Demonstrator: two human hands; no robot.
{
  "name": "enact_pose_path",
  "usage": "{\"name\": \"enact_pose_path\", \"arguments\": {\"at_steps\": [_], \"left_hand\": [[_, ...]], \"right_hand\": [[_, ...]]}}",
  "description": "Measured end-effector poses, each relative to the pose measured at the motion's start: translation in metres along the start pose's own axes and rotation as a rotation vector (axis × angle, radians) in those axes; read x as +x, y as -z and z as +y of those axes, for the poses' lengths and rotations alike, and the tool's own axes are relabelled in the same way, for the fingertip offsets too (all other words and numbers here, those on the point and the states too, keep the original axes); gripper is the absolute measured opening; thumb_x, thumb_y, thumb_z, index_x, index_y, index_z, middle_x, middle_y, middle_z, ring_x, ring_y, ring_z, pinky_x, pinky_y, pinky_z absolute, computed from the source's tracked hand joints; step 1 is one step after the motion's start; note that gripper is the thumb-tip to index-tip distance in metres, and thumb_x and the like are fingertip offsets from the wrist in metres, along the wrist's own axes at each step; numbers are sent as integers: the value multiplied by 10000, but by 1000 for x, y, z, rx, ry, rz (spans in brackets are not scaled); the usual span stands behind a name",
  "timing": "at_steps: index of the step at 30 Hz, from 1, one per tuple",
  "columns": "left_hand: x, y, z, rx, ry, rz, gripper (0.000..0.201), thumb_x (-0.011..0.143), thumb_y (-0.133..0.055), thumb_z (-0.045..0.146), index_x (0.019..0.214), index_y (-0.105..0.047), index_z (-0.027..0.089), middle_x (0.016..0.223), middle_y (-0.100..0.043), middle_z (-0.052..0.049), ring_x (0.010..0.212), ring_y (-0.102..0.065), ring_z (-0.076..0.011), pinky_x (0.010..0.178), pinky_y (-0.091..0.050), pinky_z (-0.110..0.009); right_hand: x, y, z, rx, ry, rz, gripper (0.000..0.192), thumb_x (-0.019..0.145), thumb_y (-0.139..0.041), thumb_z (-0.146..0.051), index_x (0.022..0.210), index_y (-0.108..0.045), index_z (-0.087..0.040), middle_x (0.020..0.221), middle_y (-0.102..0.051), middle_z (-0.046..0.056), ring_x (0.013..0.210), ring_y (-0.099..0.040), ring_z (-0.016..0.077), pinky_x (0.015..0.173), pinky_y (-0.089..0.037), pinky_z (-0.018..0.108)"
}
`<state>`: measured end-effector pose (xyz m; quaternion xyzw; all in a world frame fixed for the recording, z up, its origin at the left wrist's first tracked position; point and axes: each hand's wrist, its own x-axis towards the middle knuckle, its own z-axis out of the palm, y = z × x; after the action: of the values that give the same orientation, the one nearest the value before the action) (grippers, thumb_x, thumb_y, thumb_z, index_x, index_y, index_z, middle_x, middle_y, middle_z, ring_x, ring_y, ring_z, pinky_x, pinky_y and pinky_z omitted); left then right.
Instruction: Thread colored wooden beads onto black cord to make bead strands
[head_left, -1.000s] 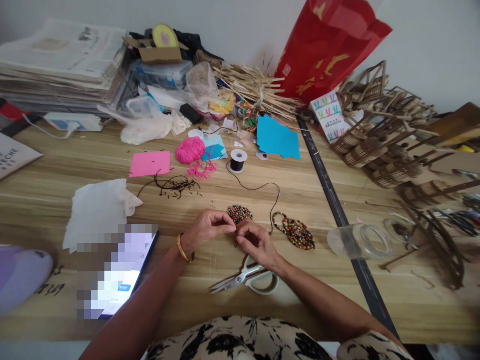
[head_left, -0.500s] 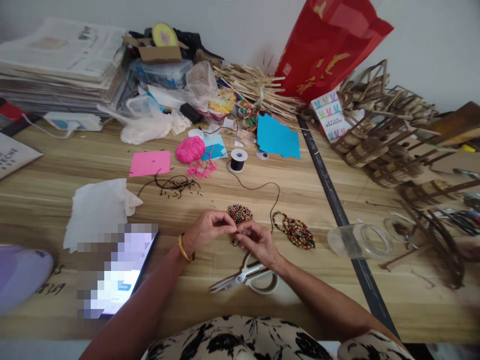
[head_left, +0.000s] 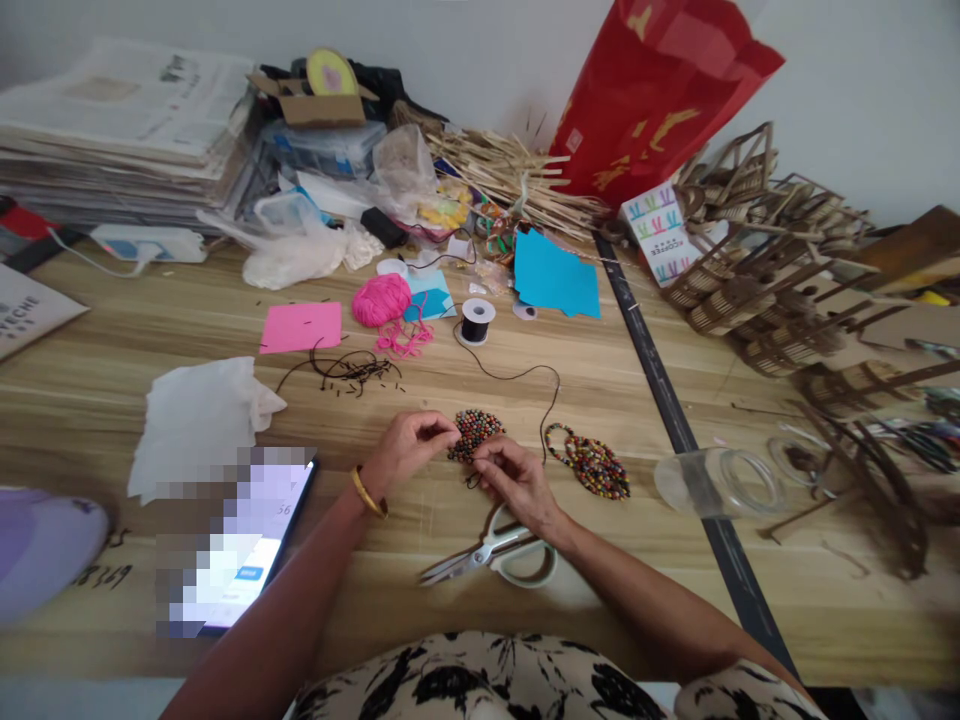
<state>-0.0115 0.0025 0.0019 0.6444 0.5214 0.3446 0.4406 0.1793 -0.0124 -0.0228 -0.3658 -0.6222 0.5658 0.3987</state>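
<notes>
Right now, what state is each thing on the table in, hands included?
Left hand: fingertips pinched at the bead pile.
Right hand: pinching black cord beside the pile.
Scissors: lying shut.
Cord spool: upright, cord trailing loose.
Bead strand: coiled flat.
Clear jar: on its side, lid off.
Pink yarn: balled, end loose.
Tablet: screen lit.

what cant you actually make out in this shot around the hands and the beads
Head view only:
- What the left hand pinches: too small, hidden by its own fingers, at the round patch of multicoloured beads.
- Whether the right hand grips the thin black cord: covered by its curled fingers.
- Flat device screen: blurred out.
- One loop of the white-handled scissors: under the right wrist.
- Purple object: cut off by the left edge.
</notes>
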Motion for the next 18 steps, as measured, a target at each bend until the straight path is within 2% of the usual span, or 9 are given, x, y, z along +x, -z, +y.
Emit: {"name": "enact_pose_path", "arguments": {"at_steps": [4, 7, 12, 18], "left_hand": [[0, 3, -1, 250, -45, 86, 112, 773, -564, 191, 752, -663, 144, 754, -680, -41, 703, -589, -146, 672, -436, -244], [0, 3, -3, 387, -65, 63, 105, 769, -564, 157, 759, -668, 149, 773, -667, -47, 724, -579, -151, 693, -433, -250], [0, 2, -4, 471, -56, -20, 98, 761, -578, 132, 765, -673, 151, 745, -625, -37, 691, -548, -142, 657, -417, -244], [-1, 0, -2, 505, -54, -52, 103, 753, -582, 126, 789, -675, 152, 755, -607, -39, 727, -545, -158, 686, -408, -261]], "right_hand": [[0, -1, 1, 24, -19, 11, 150, 821, -583, -314, 865, -589, -171, 729, -508, 1, 548, -491, 70, 461, -415, 181], [1, -2, 1, 54, -48, 19, 169, 808, -598, -328, 875, -575, -175, 678, -504, -13, 534, -480, 74, 445, -408, 180], [1, -2, -2, 32, -59, 17, 186, 812, -589, -351, 802, -551, -169, 622, -481, -25, 510, -459, 73, 446, -387, 188], [1, -2, -3, 8, -64, -2, 209, 819, -577, -364, 793, -538, -161, 607, -444, -31, 500, -401, 68, 436, -320, 186]]}}
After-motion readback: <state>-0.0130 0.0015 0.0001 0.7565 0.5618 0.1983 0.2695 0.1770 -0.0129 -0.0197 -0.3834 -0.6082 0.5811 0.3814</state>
